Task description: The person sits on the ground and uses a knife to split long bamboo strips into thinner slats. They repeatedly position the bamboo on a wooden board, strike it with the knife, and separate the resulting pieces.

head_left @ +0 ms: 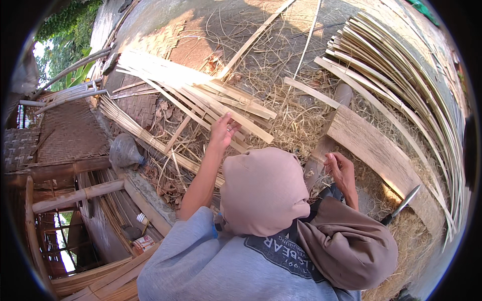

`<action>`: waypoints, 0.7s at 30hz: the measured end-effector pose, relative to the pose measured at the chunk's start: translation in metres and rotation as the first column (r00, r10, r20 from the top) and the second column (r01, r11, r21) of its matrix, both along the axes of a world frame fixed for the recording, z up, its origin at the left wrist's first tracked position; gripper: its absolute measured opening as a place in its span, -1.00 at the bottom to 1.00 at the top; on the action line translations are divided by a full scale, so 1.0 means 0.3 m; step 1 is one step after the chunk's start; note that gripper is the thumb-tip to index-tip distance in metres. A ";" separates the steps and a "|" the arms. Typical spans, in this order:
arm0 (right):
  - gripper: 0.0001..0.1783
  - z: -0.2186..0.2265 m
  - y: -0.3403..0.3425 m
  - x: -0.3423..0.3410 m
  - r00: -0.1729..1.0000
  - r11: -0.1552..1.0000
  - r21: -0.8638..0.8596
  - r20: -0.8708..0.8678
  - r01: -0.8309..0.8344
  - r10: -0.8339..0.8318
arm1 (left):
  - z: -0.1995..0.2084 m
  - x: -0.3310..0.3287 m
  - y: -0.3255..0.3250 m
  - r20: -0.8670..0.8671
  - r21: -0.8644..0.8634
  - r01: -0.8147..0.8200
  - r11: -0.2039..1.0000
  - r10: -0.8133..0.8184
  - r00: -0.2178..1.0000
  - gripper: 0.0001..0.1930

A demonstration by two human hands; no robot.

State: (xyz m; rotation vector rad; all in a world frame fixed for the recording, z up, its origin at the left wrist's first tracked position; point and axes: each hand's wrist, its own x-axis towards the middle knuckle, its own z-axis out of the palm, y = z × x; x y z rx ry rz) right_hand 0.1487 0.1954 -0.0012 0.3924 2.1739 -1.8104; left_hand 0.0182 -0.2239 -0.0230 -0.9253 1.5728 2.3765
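My left hand [223, 131] reaches forward onto a loose pile of flat pale bamboo strips [201, 93] on the ground, its fingers spread on the near ends of the strips. My right hand [342, 169] is lower and to the right, fingers curled beside a round bamboo pole [326, 145] that lies among dry shavings. What the right hand's fingers close on is hidden. My covered head and grey shirt fill the lower middle of the view.
A wooden plank [374, 150] lies at the right with a long knife [401, 203] on its near end. Several curved bamboo strips [416, 85] are stacked at far right. Woven bamboo mats [70, 130], poles and a plastic bottle [125, 150] lie at left.
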 end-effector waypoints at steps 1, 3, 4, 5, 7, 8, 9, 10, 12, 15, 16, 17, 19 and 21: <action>-0.60 -0.024 0.019 0.025 0.999 0.999 -0.013 -0.016 0.033 -0.034 | -0.012 0.013 -0.053 -0.008 -0.056 -0.035 0.998 0.035 0.999 -0.81; -0.62 -0.008 0.083 0.104 0.985 0.987 0.004 -0.056 0.162 -0.162 | -0.044 -0.007 -0.130 0.022 -0.219 -0.065 0.974 0.072 0.997 -0.68; -0.64 0.021 0.134 0.146 0.967 0.966 0.053 -0.039 0.252 -0.250 | -0.016 -0.026 -0.117 0.100 -0.413 0.007 0.911 0.038 0.994 -0.61; -0.64 0.020 0.191 0.196 0.935 0.929 0.113 -0.088 0.353 -0.344 | -0.036 -0.040 -0.156 0.126 -0.476 -0.006 0.880 0.075 0.989 -0.58; -0.64 -0.021 0.312 0.296 0.844 0.820 0.208 -0.200 0.533 -0.498 | -0.011 -0.063 -0.109 0.079 -0.426 -0.075 0.901 0.120 0.990 -0.58; -0.66 -0.007 0.358 0.329 0.777 0.716 0.304 -0.254 0.629 -0.576 | -0.008 -0.065 -0.065 0.032 -0.451 -0.020 0.892 0.039 0.999 -0.59; -0.65 -0.018 0.422 0.383 0.748 0.586 0.475 -0.306 0.657 -0.590 | -0.009 -0.065 -0.020 -0.013 -0.477 0.029 0.878 -0.040 0.999 -0.60; -0.60 -0.040 0.510 0.469 0.731 0.415 0.638 -0.370 0.649 -0.573 | -0.013 -0.110 0.067 -0.065 -0.486 0.094 0.869 -0.144 0.988 -0.60; -0.47 -0.131 0.598 0.545 0.721 0.146 0.824 -0.376 0.547 -0.582 | 0.031 -0.133 0.220 -0.095 -0.622 0.195 0.759 -0.320 0.943 -0.61; -0.32 -0.248 0.653 0.647 0.646 -0.068 0.934 -0.294 0.351 -0.704 | 0.057 -0.222 0.483 -0.134 -0.771 0.332 0.543 -0.648 0.750 -0.65; -0.29 -0.323 0.689 0.704 0.644 -0.069 0.944 -0.273 0.324 -0.714 | 0.076 -0.259 0.602 -0.129 -0.837 0.335 0.432 -0.751 0.647 -0.67; -0.27 -0.359 0.709 0.739 0.647 -0.059 0.953 -0.247 0.298 -0.721 | 0.092 -0.297 0.690 -0.106 -0.896 0.312 0.316 -0.835 0.540 -0.69; -0.32 -0.331 0.685 0.705 0.657 0.032 0.931 -0.232 0.364 -0.717 | 0.027 -0.400 0.758 -0.144 -0.975 0.114 0.193 -0.929 0.342 -0.69; -0.37 -0.328 0.712 0.725 0.651 0.062 0.911 -0.241 0.407 -0.720 | -0.022 -0.451 0.814 0.018 -1.000 0.013 -0.016 -0.980 0.201 -0.67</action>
